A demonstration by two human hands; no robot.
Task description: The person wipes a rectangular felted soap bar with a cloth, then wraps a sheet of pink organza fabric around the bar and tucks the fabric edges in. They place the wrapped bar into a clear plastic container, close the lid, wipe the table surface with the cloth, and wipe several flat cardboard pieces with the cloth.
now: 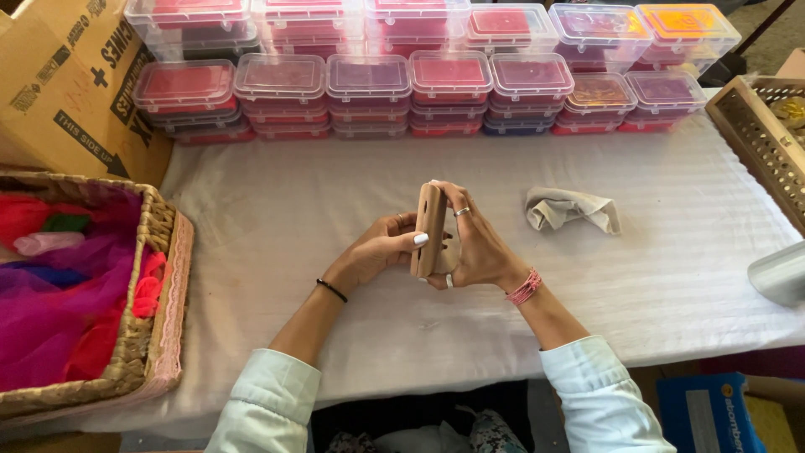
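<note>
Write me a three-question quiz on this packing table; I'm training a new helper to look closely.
1. True or false: both hands hold the wooden block upright above the white tablecloth.
2. What lies just right of the right hand? A) crumpled grey cloth B) scissors C) a spool
3. What fills the wicker basket beside the left hand?

Key:
1. True.
2. A, the grey cloth.
3. Bright tulle fabric, mostly pink, red and purple.
</note>
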